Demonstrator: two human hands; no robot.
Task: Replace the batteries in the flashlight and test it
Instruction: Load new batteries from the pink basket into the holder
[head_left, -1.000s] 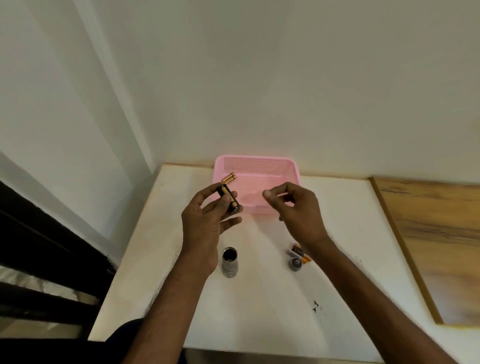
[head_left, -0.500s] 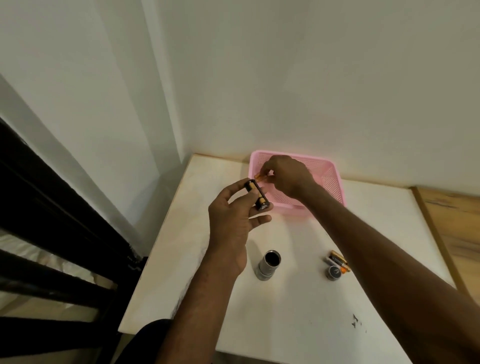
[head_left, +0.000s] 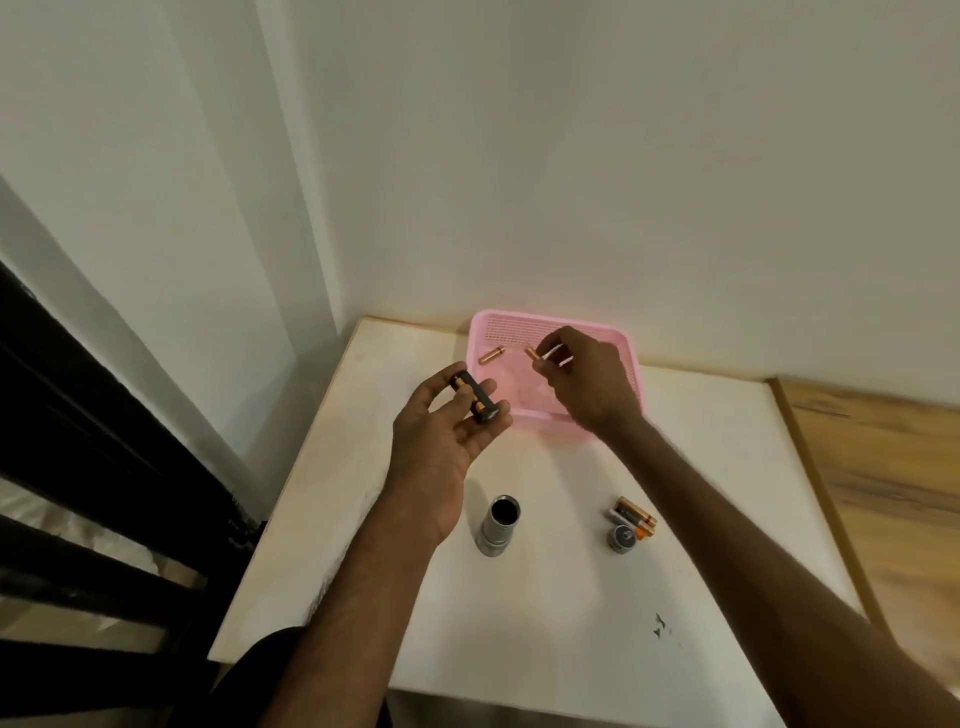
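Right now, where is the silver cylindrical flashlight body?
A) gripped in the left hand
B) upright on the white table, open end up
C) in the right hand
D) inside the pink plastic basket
B: the silver cylindrical flashlight body stands open end up on the white table.

Left hand (head_left: 441, 436) and right hand (head_left: 587, 384) are bare. Left forearm (head_left: 363, 597) and right forearm (head_left: 753, 545) are bare to the frame edge. A dark garment (head_left: 249, 675) shows at the lower edge; its detail is unclear.
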